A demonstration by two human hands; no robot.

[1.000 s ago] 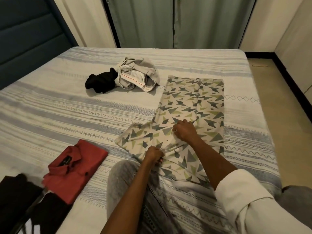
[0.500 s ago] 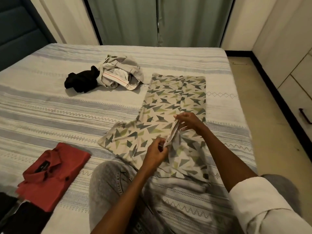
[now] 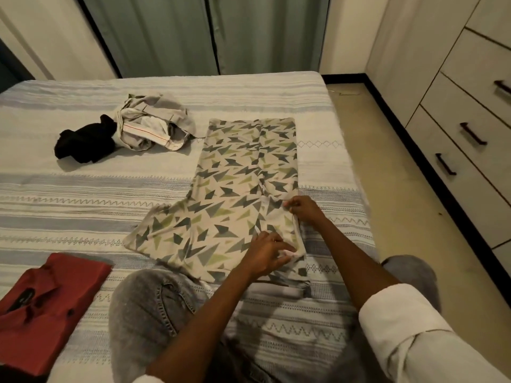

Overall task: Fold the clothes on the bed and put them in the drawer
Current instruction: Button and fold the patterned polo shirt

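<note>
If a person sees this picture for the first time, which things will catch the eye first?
First, the cream shirt with green and grey triangles, spread in the middle of the striped bed; the left hand and right hand pinch its near right edge. Next, the folded red collared shirt at the near left, and beyond it a crumpled black garment.

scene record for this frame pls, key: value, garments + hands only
being_folded: patterned shirt, flat on the bed, right side turned inward
left_hand: left hand pinches the folded edge near the hem
right_hand: right hand pinches the same edge further up
folded_done: red shirt, near left
unfolded: grey garment and black garment, crumpled, touching, far left
drawers: drawer unit at right, shut
</note>
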